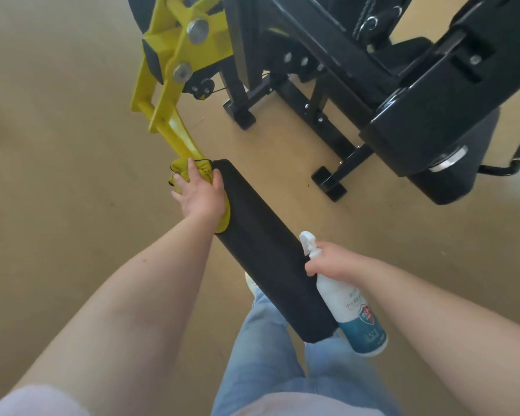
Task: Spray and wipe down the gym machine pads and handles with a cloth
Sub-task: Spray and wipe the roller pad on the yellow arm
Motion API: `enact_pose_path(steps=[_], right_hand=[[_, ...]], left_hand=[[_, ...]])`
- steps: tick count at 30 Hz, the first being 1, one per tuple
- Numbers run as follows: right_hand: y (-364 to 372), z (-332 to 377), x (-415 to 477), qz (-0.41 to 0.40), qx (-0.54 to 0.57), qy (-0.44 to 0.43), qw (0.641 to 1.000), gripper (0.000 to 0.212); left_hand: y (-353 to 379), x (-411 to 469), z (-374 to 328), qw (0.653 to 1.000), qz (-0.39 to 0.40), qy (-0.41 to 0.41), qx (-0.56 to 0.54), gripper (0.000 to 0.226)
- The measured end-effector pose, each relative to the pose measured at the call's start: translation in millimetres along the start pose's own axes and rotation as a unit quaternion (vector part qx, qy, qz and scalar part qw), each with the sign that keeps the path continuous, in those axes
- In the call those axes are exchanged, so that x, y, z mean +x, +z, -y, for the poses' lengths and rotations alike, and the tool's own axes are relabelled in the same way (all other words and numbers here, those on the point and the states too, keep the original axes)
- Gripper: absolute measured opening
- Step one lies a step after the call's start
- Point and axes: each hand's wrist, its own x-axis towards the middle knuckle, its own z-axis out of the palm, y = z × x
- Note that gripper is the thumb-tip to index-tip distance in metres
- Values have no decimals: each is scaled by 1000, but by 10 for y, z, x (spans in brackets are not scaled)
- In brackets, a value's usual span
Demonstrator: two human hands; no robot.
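Long black pad [261,244], fixed at its far end to the yellow lever arm [165,85], near end over the person's legs. Yellow cloth [225,216] bunched on the pad's far end, pressed down by the left hand [200,193]; fingers [194,172] spread and nearly straight over the cloth, thumb laid on the pad's upper face. Spray bottle [351,310] just beside the pad's near right edge, nozzle up, hanging tilted from the right hand [333,261]; fingers [312,268] curled round the neck below the trigger. Black machine frame [403,85] beyond the pad, to its right.

Handling, by judgement: cloth light, limp, prone to bunch, so best held under a flat palm, not pinched at a corner. Pad probably firm foam under a smooth cover, slick once wetted, and likely free to swing on the lever arm; pressure along its length safer than across it. Bottle light, rigid plastic, best taken at the neck.
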Motion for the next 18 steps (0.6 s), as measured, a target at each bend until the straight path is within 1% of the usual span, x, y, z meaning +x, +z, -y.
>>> enact_pose_path(steps=[2,5,7,10,15,16,17,18], right_hand=[[-4,-12,-1,3,8,22,1000,22],[5,-51,-19,1,12,37,999,17],[8,-85,-49,-2,9,39,999,16],[25,-142,-97,-3,0,29,1000,16],[70,-167,-214,-18,-6,-1,1000,12],[81,-164,-246,-21,-12,-7,1000,14],[92,-152,-288,-23,-20,-16,999,22],[103,-155,-310,-23,-29,-28,999,36]], left_hand=[[-27,58,-27,1000,1,8,18,65],[28,-51,39,995,-12,76,57,55],[125,-211,116,993,-11,104,57,52],[289,-565,210,994,-2,101,39,53],[485,-1090,399,993,18,100,52,57],[500,-1157,438,994,24,92,43,58],[508,-1210,478,996,29,81,28,59],[509,-1247,514,997,34,68,9,59]])
